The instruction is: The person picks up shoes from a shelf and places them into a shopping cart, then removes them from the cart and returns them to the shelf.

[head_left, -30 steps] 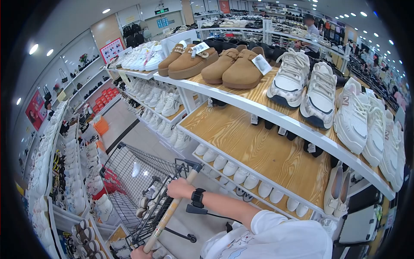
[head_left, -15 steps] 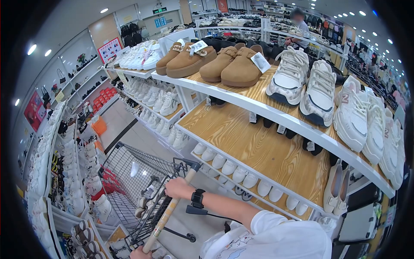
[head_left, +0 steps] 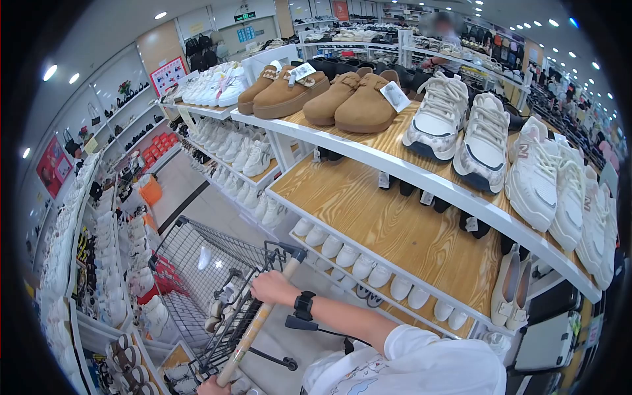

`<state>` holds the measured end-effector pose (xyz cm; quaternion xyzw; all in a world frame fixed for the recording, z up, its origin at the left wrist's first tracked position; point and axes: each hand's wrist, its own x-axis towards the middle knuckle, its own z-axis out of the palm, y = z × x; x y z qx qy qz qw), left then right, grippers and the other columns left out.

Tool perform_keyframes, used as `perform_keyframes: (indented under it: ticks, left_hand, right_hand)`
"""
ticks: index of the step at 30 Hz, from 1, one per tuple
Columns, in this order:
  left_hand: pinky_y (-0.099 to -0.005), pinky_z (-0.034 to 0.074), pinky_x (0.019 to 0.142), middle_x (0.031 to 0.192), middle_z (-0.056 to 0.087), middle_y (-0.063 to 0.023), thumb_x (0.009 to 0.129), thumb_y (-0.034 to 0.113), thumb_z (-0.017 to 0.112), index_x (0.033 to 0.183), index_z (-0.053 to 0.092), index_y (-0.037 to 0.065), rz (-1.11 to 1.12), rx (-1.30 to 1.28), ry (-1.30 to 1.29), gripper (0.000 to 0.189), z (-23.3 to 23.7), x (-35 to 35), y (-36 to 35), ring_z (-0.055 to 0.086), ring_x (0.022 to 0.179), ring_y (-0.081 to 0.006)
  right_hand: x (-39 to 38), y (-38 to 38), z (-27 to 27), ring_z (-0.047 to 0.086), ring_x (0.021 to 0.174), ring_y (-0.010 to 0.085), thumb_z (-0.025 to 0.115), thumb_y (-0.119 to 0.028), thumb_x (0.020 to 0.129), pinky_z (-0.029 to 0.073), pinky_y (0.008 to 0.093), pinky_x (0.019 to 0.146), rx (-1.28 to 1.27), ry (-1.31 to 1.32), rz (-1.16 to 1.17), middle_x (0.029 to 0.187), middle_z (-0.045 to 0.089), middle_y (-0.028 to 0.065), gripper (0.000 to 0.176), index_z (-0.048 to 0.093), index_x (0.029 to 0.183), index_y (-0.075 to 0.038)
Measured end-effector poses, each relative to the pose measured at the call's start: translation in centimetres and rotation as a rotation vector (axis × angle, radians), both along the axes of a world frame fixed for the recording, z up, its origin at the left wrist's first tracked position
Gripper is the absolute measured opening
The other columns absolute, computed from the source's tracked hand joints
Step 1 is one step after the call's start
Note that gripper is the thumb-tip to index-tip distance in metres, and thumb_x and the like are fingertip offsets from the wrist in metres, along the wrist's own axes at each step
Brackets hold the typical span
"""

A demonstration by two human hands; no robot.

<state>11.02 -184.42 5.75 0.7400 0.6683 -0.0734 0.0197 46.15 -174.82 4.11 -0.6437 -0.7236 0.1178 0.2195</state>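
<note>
My right hand point(head_left: 274, 288), with a black watch point(head_left: 304, 305) on its wrist, is closed around the upper part of a shopping cart's pale handle bar point(head_left: 253, 329). Lower down, at the bottom edge of the view, my left hand point(head_left: 214, 386) grips the other end of the same bar; part of it is cut off. The black wire cart point(head_left: 197, 263) reaches away to the upper left. Inside its basket, close to the handle, lie some shoes point(head_left: 216, 315), partly hidden by the wire.
On my right a display shelf point(head_left: 388, 224) carries brown clogs point(head_left: 365, 102) and white sneakers point(head_left: 484, 141). Racks of shoes point(head_left: 105, 257) line the left of the aisle. Tiled floor point(head_left: 191, 191) shows beyond the cart. Another person point(head_left: 444, 49) stands behind the far shelves.
Both hands keep their hold on the cart handle. The view has shifted very slightly. The person in the background has moved a little to the left and lower.
</note>
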Motion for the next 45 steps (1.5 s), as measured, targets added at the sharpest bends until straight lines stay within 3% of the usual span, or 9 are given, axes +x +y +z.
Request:
perform_keyframes:
  ticks: [9, 21, 30, 33, 35, 36, 39, 45]
  left_hand:
    - [-0.0453, 0.05, 0.073, 0.085, 0.066, -0.0168, 0.074, 0.034, 0.06, 0.118, 0.059, 0.024, 0.015, -0.039, -0.004, 0.045, 1.3, 1.4, -1.2, 0.063, 0.082, -0.0357]
    - [-0.0446, 0.051, 0.068, 0.077, 0.066, -0.0162, 0.072, 0.039, 0.065, 0.11, 0.064, 0.019, -0.002, 0.005, -0.027, 0.043, 1.4, 1.7, -1.6, 0.064, 0.075, -0.0349]
    - [-0.0451, 0.05, 0.074, 0.086, 0.067, -0.017, 0.072, 0.042, 0.064, 0.107, 0.066, 0.016, 0.084, -0.053, -0.067, 0.043, 2.0, 2.4, -1.8, 0.063, 0.085, -0.035]
    - [-0.0438, 0.051, 0.069, 0.081, 0.067, -0.0168, 0.073, 0.041, 0.064, 0.101, 0.067, 0.015, 0.059, -0.05, -0.005, 0.039, 0.7, 2.0, -1.3, 0.064, 0.079, -0.0342]
    - [-0.0448, 0.046, 0.055, 0.058, 0.058, -0.0164, 0.054, 0.024, 0.067, 0.059, 0.059, 0.006, -0.093, 0.245, -0.146, 0.021, -1.9, 0.6, -1.1, 0.058, 0.057, -0.0368]
    - [-0.0442, 0.046, 0.055, 0.059, 0.059, -0.014, 0.055, 0.025, 0.07, 0.065, 0.059, 0.009, -0.106, 0.228, -0.112, 0.022, -1.5, 0.7, -1.2, 0.059, 0.058, -0.0355]
    - [-0.0442, 0.046, 0.055, 0.057, 0.057, -0.0161, 0.055, 0.022, 0.067, 0.061, 0.058, 0.007, -0.111, 0.277, -0.163, 0.019, -0.7, 1.5, -1.5, 0.057, 0.057, -0.0368]
    - [-0.0446, 0.045, 0.058, 0.062, 0.059, -0.0149, 0.055, 0.021, 0.071, 0.066, 0.055, 0.007, -0.101, 0.245, -0.106, 0.024, -1.4, 0.9, -1.5, 0.058, 0.062, -0.0363]
  right_hand:
    - [0.2, -0.5, -0.2, 0.065, 0.068, 0.0318, 0.051, -0.03, 0.086, 0.05, 0.0424, 0.061, -0.001, 0.01, -0.002, 0.069, 0.065, 0.0152, 0.034, 0.066, 0.07, -0.003]
    - [0.7, -0.9, 0.0, 0.065, 0.067, 0.0306, 0.051, -0.026, 0.084, 0.051, 0.0407, 0.061, 0.052, 0.008, -0.008, 0.07, 0.065, 0.0135, 0.031, 0.066, 0.069, -0.002]
    - [0.6, -0.6, -0.2, 0.063, 0.065, 0.0321, 0.051, -0.031, 0.085, 0.051, 0.0429, 0.06, -0.009, 0.014, -0.005, 0.066, 0.063, 0.0152, 0.034, 0.065, 0.069, -0.004]
    - [0.9, -0.7, 0.2, 0.064, 0.066, 0.0327, 0.051, -0.031, 0.085, 0.051, 0.0428, 0.062, -0.023, 0.018, -0.014, 0.067, 0.064, 0.0156, 0.035, 0.065, 0.068, -0.004]
    - [0.8, -0.6, 0.2, 0.064, 0.067, 0.0328, 0.051, -0.031, 0.085, 0.051, 0.0426, 0.062, -0.03, -0.003, -0.034, 0.068, 0.064, 0.0158, 0.036, 0.065, 0.069, -0.003]
    - [0.8, -0.6, 0.2, 0.064, 0.067, 0.0329, 0.051, -0.031, 0.085, 0.051, 0.0426, 0.063, -0.019, 0.003, -0.036, 0.068, 0.064, 0.0158, 0.035, 0.065, 0.069, -0.003]
    - [0.6, -0.6, -0.2, 0.064, 0.067, 0.0329, 0.051, -0.031, 0.085, 0.051, 0.0427, 0.062, -0.012, 0.032, -0.043, 0.068, 0.064, 0.0158, 0.035, 0.065, 0.069, -0.003]
    - [0.7, -0.5, -0.1, 0.063, 0.065, 0.0319, 0.052, -0.032, 0.085, 0.05, 0.0419, 0.059, 0.01, -0.022, -0.036, 0.064, 0.063, 0.0146, 0.036, 0.066, 0.066, -0.004]
